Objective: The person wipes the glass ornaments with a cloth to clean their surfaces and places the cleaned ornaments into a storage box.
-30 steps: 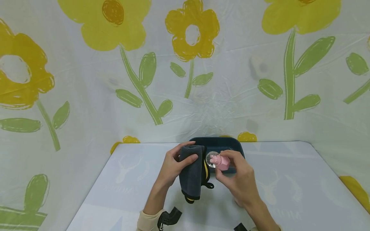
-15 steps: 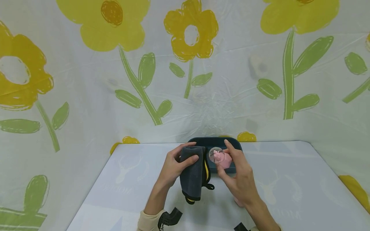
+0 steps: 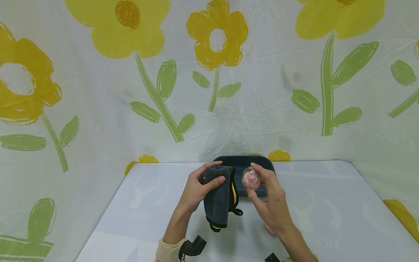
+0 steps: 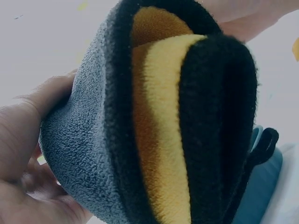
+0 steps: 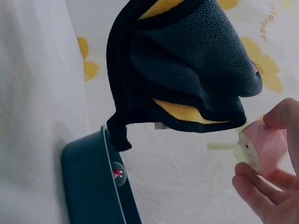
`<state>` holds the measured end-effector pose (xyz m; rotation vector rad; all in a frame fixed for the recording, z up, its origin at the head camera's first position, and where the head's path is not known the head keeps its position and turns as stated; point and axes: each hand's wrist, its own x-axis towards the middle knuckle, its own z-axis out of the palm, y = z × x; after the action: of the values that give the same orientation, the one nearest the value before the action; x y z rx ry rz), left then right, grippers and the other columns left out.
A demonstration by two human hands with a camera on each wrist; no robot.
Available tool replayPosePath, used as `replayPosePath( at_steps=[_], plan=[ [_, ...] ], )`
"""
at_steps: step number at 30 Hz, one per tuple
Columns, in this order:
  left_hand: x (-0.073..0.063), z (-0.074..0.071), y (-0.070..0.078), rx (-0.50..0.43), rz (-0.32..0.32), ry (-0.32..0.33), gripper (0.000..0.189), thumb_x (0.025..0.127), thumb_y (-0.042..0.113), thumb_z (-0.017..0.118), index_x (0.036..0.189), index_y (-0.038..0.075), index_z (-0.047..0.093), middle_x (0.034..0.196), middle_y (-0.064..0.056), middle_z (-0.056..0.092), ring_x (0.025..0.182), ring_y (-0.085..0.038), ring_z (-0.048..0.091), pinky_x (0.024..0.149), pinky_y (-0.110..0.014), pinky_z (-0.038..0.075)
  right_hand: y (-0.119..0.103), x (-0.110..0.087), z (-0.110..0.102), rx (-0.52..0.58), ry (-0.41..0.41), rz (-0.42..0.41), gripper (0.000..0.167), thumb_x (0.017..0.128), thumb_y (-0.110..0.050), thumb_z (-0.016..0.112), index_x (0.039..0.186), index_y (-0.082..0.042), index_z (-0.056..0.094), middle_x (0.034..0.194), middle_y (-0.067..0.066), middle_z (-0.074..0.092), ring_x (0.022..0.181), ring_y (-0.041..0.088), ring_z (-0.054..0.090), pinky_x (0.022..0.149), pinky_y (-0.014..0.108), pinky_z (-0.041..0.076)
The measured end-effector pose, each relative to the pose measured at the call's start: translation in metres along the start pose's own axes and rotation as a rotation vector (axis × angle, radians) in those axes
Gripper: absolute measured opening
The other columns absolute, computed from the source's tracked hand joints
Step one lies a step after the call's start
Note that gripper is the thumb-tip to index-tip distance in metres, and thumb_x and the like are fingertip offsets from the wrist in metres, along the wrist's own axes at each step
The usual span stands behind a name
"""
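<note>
My left hand point(image 3: 195, 187) grips a folded cleaning cloth point(image 3: 216, 198), dark grey outside and yellow inside, with black edging and a small hanging loop. In the left wrist view its layered folds fill the middle, the thumb and fingers along the grey side. To the right of the cloth, my right hand point(image 3: 271, 198) pinches a small snow globe point(image 3: 251, 179) with a clear dome and pink base. The right wrist view shows the pink base point(image 5: 267, 145) between thumb and fingers, its pale underside turned toward the camera. Cloth and globe are apart.
Behind both hands a dark teal bin point(image 3: 243, 159) stands at the table's far edge. Inside it, a second small globe point(image 5: 118, 173) with a red and white figure shows. A pink object point(image 3: 270, 229) is partly hidden beneath my right wrist on the white table point(image 3: 137, 218).
My right fingers have turned the snow globe: its dome pointed left before and now faces the head camera, covering the base. The left hand and cloth have stayed nearly still.
</note>
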<state>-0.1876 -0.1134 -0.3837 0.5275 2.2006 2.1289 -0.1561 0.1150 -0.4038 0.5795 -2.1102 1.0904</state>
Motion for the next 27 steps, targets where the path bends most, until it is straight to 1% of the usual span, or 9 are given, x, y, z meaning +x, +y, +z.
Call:
replayPosePath(
  at_steps=[2, 4, 7, 9, 11, 14, 18, 23, 27],
  plan=[
    [0.0001, 0.0, 0.0003, -0.001, 0.002, 0.0, 0.044, 0.088, 0.019, 0.073, 0.13, 0.028, 0.062, 0.111, -0.013, 0.065, 0.088, -0.021, 0.07, 0.075, -0.038, 0.059, 0.0004, -0.0002, 0.0001, -0.008, 0.009, 0.011, 0.07, 0.08, -0.008, 0.078, 0.143, -0.015, 0.048, 0.123, 0.003, 0.063, 0.1, 0.014, 0.06, 0.089, 0.011, 0.045],
    [0.0001, 0.0, 0.0007, -0.002, 0.003, -0.001, 0.044, 0.088, 0.019, 0.073, 0.13, 0.028, 0.062, 0.111, -0.013, 0.065, 0.088, -0.021, 0.07, 0.075, -0.038, 0.059, 0.0002, -0.0001, 0.0002, -0.009, 0.012, 0.029, 0.069, 0.08, -0.011, 0.08, 0.141, -0.015, 0.049, 0.121, 0.001, 0.065, 0.097, 0.013, 0.061, 0.086, 0.013, 0.045],
    [0.0, 0.0, 0.0009, -0.001, 0.005, -0.001, 0.045, 0.088, 0.019, 0.073, 0.13, 0.028, 0.062, 0.111, -0.013, 0.065, 0.088, -0.021, 0.07, 0.075, -0.038, 0.059, -0.0004, -0.0006, 0.0002, 0.011, 0.0, 0.077, 0.067, 0.081, -0.014, 0.081, 0.139, -0.014, 0.048, 0.113, 0.0, 0.068, 0.086, 0.011, 0.058, 0.076, 0.017, 0.044],
    [0.0, 0.0, 0.0008, 0.003, 0.007, 0.0, 0.045, 0.088, 0.019, 0.073, 0.13, 0.027, 0.062, 0.112, -0.013, 0.065, 0.088, -0.021, 0.071, 0.075, -0.037, 0.06, -0.0015, -0.0008, -0.0002, 0.049, -0.02, 0.123, 0.065, 0.081, -0.015, 0.08, 0.136, -0.014, 0.047, 0.11, 0.0, 0.07, 0.079, 0.008, 0.058, 0.069, 0.019, 0.046],
    [0.0, 0.0001, 0.0004, 0.009, 0.008, 0.001, 0.045, 0.088, 0.019, 0.073, 0.13, 0.028, 0.062, 0.112, -0.013, 0.065, 0.089, -0.021, 0.07, 0.076, -0.037, 0.06, -0.0022, -0.0015, -0.0006, 0.094, -0.04, 0.161, 0.064, 0.082, -0.014, 0.08, 0.135, -0.013, 0.045, 0.109, 0.003, 0.071, 0.076, 0.005, 0.06, 0.066, 0.019, 0.048],
    [0.0003, 0.0002, -0.0002, 0.021, 0.007, 0.004, 0.044, 0.088, 0.02, 0.073, 0.13, 0.028, 0.062, 0.113, -0.013, 0.066, 0.089, -0.021, 0.07, 0.076, -0.037, 0.059, -0.0032, -0.0015, -0.0013, 0.167, -0.07, 0.198, 0.063, 0.082, -0.012, 0.079, 0.135, -0.013, 0.044, 0.115, 0.005, 0.07, 0.084, 0.004, 0.066, 0.069, 0.02, 0.053],
    [0.0005, 0.0001, -0.0004, 0.027, 0.007, 0.008, 0.044, 0.088, 0.02, 0.073, 0.129, 0.028, 0.062, 0.113, -0.013, 0.066, 0.09, -0.021, 0.07, 0.076, -0.037, 0.059, -0.0023, -0.0011, -0.0018, 0.236, -0.091, 0.205, 0.058, 0.082, -0.01, 0.079, 0.131, -0.014, 0.048, 0.121, 0.003, 0.068, 0.094, 0.005, 0.068, 0.076, 0.02, 0.055],
    [0.0002, 0.0001, -0.0006, 0.025, 0.006, 0.011, 0.044, 0.088, 0.02, 0.073, 0.13, 0.028, 0.062, 0.112, -0.012, 0.066, 0.089, -0.021, 0.069, 0.077, -0.037, 0.059, -0.002, -0.0011, -0.0019, 0.268, -0.087, 0.208, 0.055, 0.081, -0.007, 0.079, 0.127, -0.012, 0.05, 0.118, 0.002, 0.063, 0.099, 0.002, 0.068, 0.085, 0.017, 0.054],
    [0.0001, 0.0003, -0.001, 0.024, 0.008, 0.011, 0.045, 0.088, 0.02, 0.073, 0.131, 0.025, 0.061, 0.112, -0.012, 0.066, 0.088, -0.02, 0.069, 0.076, -0.036, 0.059, -0.0033, -0.0005, -0.002, 0.3, -0.06, 0.226, 0.057, 0.079, 0.0, 0.079, 0.126, -0.009, 0.049, 0.115, 0.002, 0.058, 0.106, 0.002, 0.066, 0.087, 0.014, 0.052]
  ],
)
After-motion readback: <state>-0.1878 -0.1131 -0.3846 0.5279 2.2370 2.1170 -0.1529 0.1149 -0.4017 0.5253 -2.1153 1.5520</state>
